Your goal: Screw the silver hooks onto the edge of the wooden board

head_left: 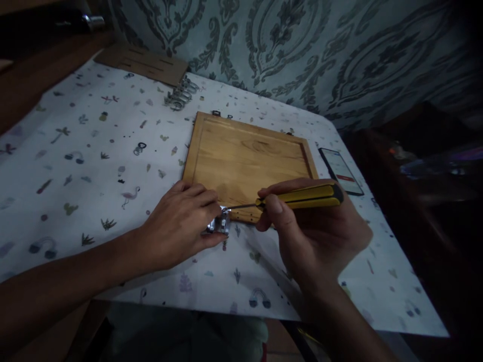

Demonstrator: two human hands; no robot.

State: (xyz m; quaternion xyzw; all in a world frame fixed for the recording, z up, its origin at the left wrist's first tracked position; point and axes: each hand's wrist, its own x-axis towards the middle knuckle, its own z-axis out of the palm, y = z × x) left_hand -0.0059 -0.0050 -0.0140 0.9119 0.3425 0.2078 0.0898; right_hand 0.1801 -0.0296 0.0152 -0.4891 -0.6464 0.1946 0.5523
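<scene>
A framed wooden panel (245, 156) lies on the table, with several small holes along its near edge. At its near left corner sits a shiny metal latch or hinge-like fitting (223, 221). My left hand (184, 221) is closed around this fitting, its thumb at the near side and its fingers over the panel's edge. In my right hand (313, 236) is a yellow and black screwdriver (305, 197), gripped by the handle between thumb and fingers. Its thin shaft points left, and the tip meets the top of the metal fitting.
The table (94, 186) wears a white printed cover. Toward the back lie a piece of brown cardboard (147, 63) and several metal rings or clips (181, 94). A phone (341, 171) with its screen lit rests right of the panel. Behind stands a patterned wall (287, 50).
</scene>
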